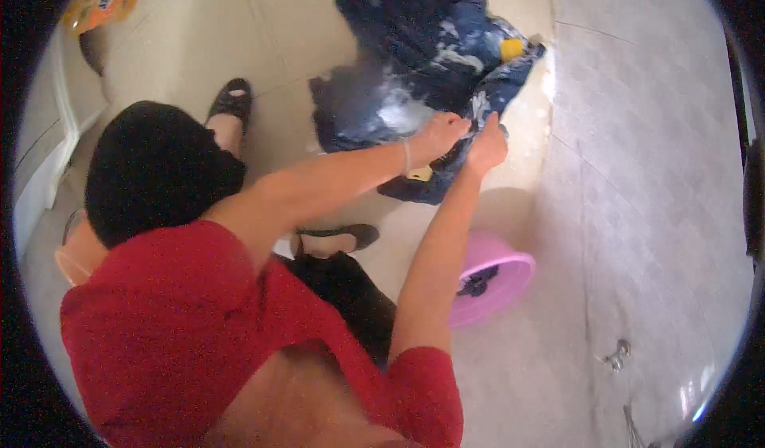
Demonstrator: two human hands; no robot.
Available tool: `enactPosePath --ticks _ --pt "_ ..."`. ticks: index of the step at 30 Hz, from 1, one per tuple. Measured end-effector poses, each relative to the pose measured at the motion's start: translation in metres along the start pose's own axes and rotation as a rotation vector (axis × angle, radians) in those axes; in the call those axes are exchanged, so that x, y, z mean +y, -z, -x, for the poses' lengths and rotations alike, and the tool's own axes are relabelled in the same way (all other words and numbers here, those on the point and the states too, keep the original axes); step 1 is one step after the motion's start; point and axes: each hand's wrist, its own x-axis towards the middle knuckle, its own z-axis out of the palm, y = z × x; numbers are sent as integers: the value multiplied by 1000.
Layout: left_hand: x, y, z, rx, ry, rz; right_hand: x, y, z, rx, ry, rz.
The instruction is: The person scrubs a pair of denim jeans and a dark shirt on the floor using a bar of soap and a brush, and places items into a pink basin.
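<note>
A dark blue denim garment (414, 58), wet and streaked with white soap foam, lies spread on the pale tiled floor (279, 18). The left hand (442, 133) is clenched on a fold at the garment's near edge; the right hand (486, 147), just beside it, grips the same soapy edge. A small yellow block (511, 48) rests on the denim's far side. Nearer than the garment stands a round pink plastic basin (490, 281) holding a dark cloth (476, 282). Beside the garment rises a grey tiled wall (653, 169).

Soapy dark-blue jeans (414, 58) on floor
</note>
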Motion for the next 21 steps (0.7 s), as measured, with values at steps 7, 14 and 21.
enactPosePath --ticks 7,14,21 --pt "-11 45 -23 4 -337 -833 3 -3 -56 69 135 -150" --pt "-18 61 -30 -18 -327 -1022 -69 -21 -146 -160 105 248" --pt "-20 65 -38 -114 -181 -993 -63 -13 -155 -354 39 381"
